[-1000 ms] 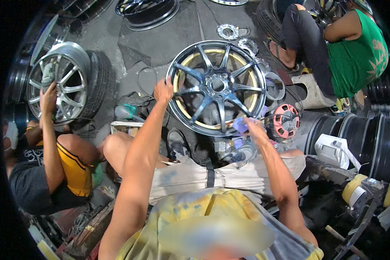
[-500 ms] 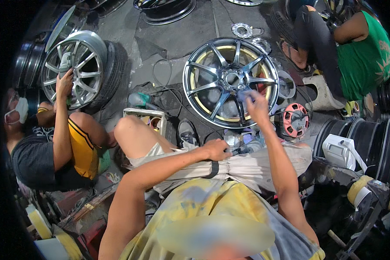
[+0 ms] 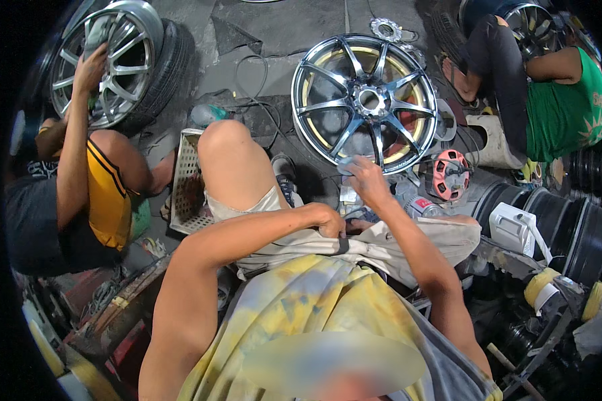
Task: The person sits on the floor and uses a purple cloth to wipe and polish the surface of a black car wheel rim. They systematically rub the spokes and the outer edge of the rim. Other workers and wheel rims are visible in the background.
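Note:
In front of me a chrome multi-spoke wheel rim (image 3: 354,123) lies face up, with a pale yellow ring showing behind its spokes. At its near left edge my right hand (image 3: 369,182) pinches a small blue-grey piece of cloth or abrasive (image 3: 344,166). The piece is against or just beside the rim's outer lip; I cannot tell which. My left hand (image 3: 328,219) rests on the beige shorts (image 3: 267,237) in my lap. Its fingers curl under and their tips are hidden, so anything inside them does not show.
On the left a person's hand (image 3: 92,65) works a grey tool on another wheel (image 3: 124,63) beside a tyre. A person in green (image 3: 562,107) sits at right. Nearby are a perforated basket (image 3: 187,180), cables (image 3: 264,110), a red reel (image 3: 450,175) and stacked rims (image 3: 562,217).
My right hand has moved from the near spokes left and toward me, to the rim's edge. My left hand's fingers have curled in. The view has shifted, and my left knee now stands higher.

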Demonstrator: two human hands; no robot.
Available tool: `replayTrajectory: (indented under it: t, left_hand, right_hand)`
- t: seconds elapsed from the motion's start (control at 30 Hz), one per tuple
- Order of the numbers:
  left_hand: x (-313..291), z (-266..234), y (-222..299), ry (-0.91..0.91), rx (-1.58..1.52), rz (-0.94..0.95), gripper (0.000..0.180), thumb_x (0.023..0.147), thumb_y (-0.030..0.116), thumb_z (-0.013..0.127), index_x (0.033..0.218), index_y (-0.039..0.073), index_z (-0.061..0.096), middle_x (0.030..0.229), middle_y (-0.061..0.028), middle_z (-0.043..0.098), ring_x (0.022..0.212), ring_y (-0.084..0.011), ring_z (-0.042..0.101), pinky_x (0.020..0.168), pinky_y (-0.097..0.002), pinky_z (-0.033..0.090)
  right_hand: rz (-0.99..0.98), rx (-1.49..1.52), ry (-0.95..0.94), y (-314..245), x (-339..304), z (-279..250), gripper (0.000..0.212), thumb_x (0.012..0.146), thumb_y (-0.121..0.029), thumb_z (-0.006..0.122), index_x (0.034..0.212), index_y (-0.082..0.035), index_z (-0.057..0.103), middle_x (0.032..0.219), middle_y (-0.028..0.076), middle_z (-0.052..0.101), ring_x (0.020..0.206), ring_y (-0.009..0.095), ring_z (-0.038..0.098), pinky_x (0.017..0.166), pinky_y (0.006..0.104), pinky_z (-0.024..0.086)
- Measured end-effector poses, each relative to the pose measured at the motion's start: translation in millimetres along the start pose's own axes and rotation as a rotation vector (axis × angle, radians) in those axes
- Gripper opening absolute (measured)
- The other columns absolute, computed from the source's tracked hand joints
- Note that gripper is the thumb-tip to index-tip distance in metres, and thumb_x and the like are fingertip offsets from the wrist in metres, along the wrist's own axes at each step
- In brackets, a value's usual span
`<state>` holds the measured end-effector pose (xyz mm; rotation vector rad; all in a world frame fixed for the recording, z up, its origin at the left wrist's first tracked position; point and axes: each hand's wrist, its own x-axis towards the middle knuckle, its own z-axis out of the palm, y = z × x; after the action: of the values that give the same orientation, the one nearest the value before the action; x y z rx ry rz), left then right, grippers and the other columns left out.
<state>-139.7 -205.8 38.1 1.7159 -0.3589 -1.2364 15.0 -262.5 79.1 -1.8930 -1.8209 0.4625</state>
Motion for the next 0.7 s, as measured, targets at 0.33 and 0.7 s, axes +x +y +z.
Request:
replayTrajectory:
  t: [0.33,0.7]
  left_hand:
    - [15.0,4.0,5.9,-0.169,0.236,-0.182,0.073,0.068,0.017,0.076,0.139,0.017,0.062,0.127,-0.0077,0.07,0.112,-0.0285,0.065,0.091,-0.0488,0.052]
    - [36.7,16.3,-5.7,-0.19,0.332,-0.016,0.051,0.087,0.024,0.066,0.137,0.017,0.062,0.123,-0.0056,0.072,0.108,-0.0305,0.069,0.087,-0.0456,0.054]
  right_hand:
    - [-0.102,-0.107,0.099,-38.7,5.2,-6.8,0.041,0.071,0.0,0.074,0.111,-0.006,0.07,0.108,0.013,0.062,0.102,0.035,0.063,0.088,0.0423,0.055]
    - [0.01,0.014,0.015,-13.8,17.3,15.5,0.027,0.075,0.001,0.066,0.102,-0.002,0.068,0.105,0.019,0.065,0.108,0.04,0.061,0.093,0.0463,0.051]
